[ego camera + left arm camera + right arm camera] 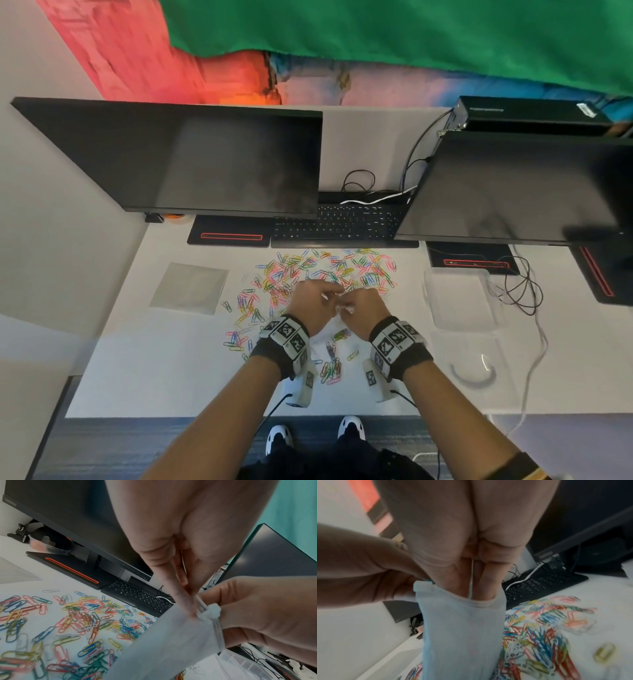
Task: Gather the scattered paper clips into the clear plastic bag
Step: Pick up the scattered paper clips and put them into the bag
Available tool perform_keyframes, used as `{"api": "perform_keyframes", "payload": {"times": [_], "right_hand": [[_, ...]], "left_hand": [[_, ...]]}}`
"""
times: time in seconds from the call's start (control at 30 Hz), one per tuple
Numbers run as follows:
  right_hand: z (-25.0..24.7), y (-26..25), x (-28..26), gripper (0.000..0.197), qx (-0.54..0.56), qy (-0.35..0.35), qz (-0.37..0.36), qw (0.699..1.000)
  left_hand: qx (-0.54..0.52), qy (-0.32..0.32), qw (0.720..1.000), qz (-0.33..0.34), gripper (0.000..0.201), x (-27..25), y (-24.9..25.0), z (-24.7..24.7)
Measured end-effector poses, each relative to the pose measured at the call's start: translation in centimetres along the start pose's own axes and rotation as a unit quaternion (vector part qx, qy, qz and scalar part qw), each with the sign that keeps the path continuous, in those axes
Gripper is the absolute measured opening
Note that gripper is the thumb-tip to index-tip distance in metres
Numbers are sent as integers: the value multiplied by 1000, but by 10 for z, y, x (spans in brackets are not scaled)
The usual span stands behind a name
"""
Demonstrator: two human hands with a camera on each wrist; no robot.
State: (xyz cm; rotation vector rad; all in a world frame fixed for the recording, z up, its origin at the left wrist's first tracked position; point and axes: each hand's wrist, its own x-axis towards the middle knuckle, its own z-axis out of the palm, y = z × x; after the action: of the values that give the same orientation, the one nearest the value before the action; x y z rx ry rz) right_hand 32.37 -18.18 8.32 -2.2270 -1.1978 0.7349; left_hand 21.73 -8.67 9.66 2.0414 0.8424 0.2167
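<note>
Many coloured paper clips (pixel 325 270) (pixel 68 622) (pixel 539 635) lie scattered over the white desk (pixel 164 370) in front of the keyboard. Both hands meet above them and hold up the clear plastic bag (pixel 330 330) (pixel 163 642) (pixel 462 635) by its top. My left hand (pixel 313 301) (pixel 188 599) pinches the bag's top edge. My right hand (pixel 363 308) (pixel 471 588) pinches the rim, fingertips tucked into the mouth. In the left wrist view the right hand (pixel 257 608) sits by the white zip slider (pixel 211 612). The bag's inside is hidden.
A flat clear bag (pixel 190 287) lies at the left. A clear plastic box (pixel 459 298) and its lid (pixel 472 363) stand at the right beside loose cables (pixel 520 291). A keyboard (pixel 342 226) and two monitors (pixel 191 157) close off the back.
</note>
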Motion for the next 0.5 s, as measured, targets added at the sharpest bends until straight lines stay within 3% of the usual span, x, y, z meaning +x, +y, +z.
{"api": "perform_keyframes", "payload": {"times": [0.1,0.2,0.27,0.33,0.37,0.43,0.5], "right_hand": [[-10,-3,-2,32,-13,-38,-29,999],[-26,0,-4,26,143,11,-27,989],[-36,12,-7,24,256,72,7,964],[-39,40,-9,23,252,97,63,961],[-36,60,-9,28,208,77,110,969],[-23,96,-12,63,74,-21,227,971],[-2,120,-17,102,7,-104,291,951]], "left_hand": [[6,-2,1000,-1,23,1,0,-4],[10,17,1000,-6,26,2,0,-13],[-6,30,999,-21,27,2,0,-19],[-21,47,998,-35,27,1,-1,-28],[-25,57,997,-37,26,0,-2,-32],[-31,79,996,-36,26,0,-3,-41],[-35,96,994,-34,25,-1,-3,-48]]}}
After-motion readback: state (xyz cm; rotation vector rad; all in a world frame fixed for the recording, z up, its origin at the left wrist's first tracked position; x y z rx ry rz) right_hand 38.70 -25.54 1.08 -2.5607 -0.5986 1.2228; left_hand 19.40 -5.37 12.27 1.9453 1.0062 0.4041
